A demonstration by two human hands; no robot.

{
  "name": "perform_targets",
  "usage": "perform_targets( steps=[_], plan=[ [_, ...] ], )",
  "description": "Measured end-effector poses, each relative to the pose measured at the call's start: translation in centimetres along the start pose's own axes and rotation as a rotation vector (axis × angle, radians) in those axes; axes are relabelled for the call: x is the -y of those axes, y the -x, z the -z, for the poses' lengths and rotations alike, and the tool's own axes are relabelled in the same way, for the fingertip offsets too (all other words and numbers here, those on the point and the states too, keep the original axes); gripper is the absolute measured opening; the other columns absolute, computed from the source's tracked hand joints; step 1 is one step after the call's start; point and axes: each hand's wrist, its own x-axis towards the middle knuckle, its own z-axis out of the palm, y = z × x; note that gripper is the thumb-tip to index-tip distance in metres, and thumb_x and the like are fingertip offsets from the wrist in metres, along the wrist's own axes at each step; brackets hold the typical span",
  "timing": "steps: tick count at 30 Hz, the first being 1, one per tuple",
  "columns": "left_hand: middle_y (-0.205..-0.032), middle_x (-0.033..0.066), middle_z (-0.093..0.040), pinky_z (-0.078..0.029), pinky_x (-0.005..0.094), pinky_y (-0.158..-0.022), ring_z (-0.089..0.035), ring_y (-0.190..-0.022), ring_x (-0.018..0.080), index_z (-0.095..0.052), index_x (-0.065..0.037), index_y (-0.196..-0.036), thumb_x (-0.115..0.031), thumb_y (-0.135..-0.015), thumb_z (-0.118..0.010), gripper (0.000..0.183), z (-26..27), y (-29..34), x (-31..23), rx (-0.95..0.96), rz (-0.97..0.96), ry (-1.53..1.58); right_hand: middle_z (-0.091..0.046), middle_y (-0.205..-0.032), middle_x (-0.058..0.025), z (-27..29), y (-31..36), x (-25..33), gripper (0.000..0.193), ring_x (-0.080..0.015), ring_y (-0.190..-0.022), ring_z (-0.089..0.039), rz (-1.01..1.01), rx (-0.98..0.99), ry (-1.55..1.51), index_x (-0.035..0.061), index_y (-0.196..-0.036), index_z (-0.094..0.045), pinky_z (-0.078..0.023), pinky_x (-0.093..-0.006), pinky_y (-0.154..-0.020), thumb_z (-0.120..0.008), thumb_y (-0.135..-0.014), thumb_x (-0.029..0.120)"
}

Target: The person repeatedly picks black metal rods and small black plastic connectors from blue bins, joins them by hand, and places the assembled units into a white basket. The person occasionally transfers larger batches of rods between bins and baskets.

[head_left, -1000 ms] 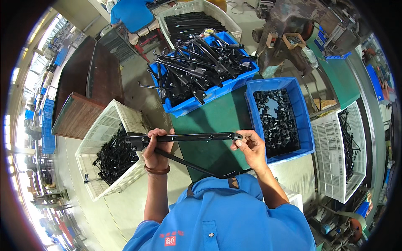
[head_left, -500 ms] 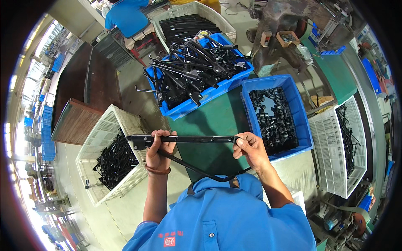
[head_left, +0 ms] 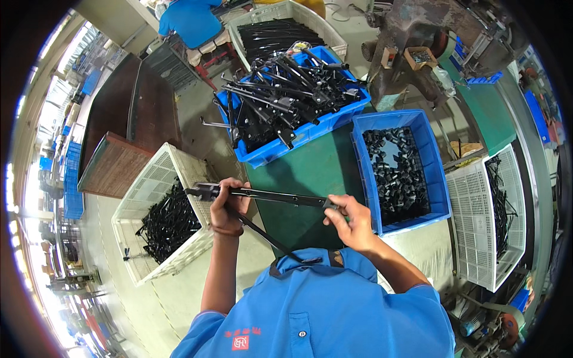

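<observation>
A long black metal bar (head_left: pixel 277 197) spans my two hands above the green tabletop. It has a bracket-like piece at its left end, and a thinner black rod (head_left: pixel 265 237) slants down from it toward my chest. My left hand (head_left: pixel 228 201) is wrapped round the bar next to the bracket end. With thumb and fingers, my right hand (head_left: pixel 353 222) pinches the other end, where a small dark end piece (head_left: pixel 330 204) shows; whether it is a separate part I cannot tell.
Beyond my hands stands a blue crate (head_left: pixel 259 158) heaped with black metal assemblies. A second blue crate (head_left: pixel 439 161) at right holds small black parts. White baskets of black rods flank me at left (head_left: pixel 128 230) and right (head_left: pixel 468 224). The green table (head_left: pixel 298 173) lies below. Another person (head_left: pixel 190 24) sits far left.
The bar has tilted, its right end now lower and nearer me. My right hand has moved slightly down and turned, its fingers now over the bar's end. The whole view has shifted a little.
</observation>
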Motion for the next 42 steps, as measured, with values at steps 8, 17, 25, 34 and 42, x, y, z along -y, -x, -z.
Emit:
perform_targets(
  steps=[8, 17, 25, 34, 42],
  plan=[
    [-0.102, 0.0119, -0.06, -0.044, 0.0429, -0.1, -0.056, -0.108, 0.0299, -0.055, -0.001, -0.104, -0.016, -0.094, -0.051, 0.019, 1.6, 0.4, 0.4, -0.007, 0.042, 0.155, -0.058, -0.076, -0.011, 1.3, -1.7, -0.1, 0.032, -0.0167, -0.064, -0.064, 0.183, 0.124, 0.183, -0.0003, -0.109, -0.055, -0.049, -0.0293, -0.052, -0.069, -0.08, 0.002],
    [-0.1, 0.0093, -0.06, -0.046, 0.0404, -0.098, -0.058, -0.103, 0.0256, -0.057, -0.003, -0.099, -0.018, -0.095, -0.05, 0.017, 0.4, 0.5, -0.8, -0.058, -0.002, 0.005, -0.065, -0.086, -0.0109, 1.6, -1.8, 0.0, 0.022, -0.0157, -0.065, -0.066, -0.597, 0.156, -0.763, -0.0027, -0.102, -0.059, -0.056, -0.0276, -0.059, -0.067, -0.084, 0.007],
    [-0.1, 0.0103, -0.059, -0.047, 0.0406, -0.095, -0.057, -0.105, 0.0284, -0.055, -0.001, -0.101, -0.016, -0.096, -0.048, 0.017, 0.9, 0.7, -1.1, 0.023, 0.115, 0.084, -0.063, -0.085, -0.0131, 1.4, -1.8, 2.6, 0.041, -0.0271, -0.067, -0.064, 0.516, 0.235, 0.359, 0.0022, -0.108, -0.058, -0.053, -0.0322, -0.056, -0.075, -0.07, 0.002],
    [-0.101, 0.0114, -0.059, -0.046, 0.041, -0.098, -0.058, -0.102, 0.0255, -0.054, 0.001, -0.102, -0.016, -0.093, -0.051, 0.019, 0.7, 1.4, -1.3, -0.013, 0.074, 0.023, -0.064, -0.088, -0.0132, 0.8, 0.8, 1.6, 0.036, -0.0223, -0.069, -0.066, -0.206, 0.251, -0.108, 0.0002, -0.11, -0.057, -0.052, -0.0277, -0.06, -0.071, -0.078, 0.003],
    [-0.092, 0.0055, -0.055, -0.045, 0.0466, -0.095, -0.056, -0.09, 0.0203, -0.053, -0.004, -0.099, -0.009, -0.091, -0.056, 0.01, -1.7, 1.9, -1.1, -0.123, 0.144, 0.057, -0.062, -0.084, -0.0106, 2.1, 1.5, 1.3, 0.034, -0.0267, -0.066, -0.063, 0.229, 0.457, 0.352, 0.0034, -0.106, -0.059, -0.051, -0.0335, -0.056, -0.073, -0.075, 0.007]
  ],
)
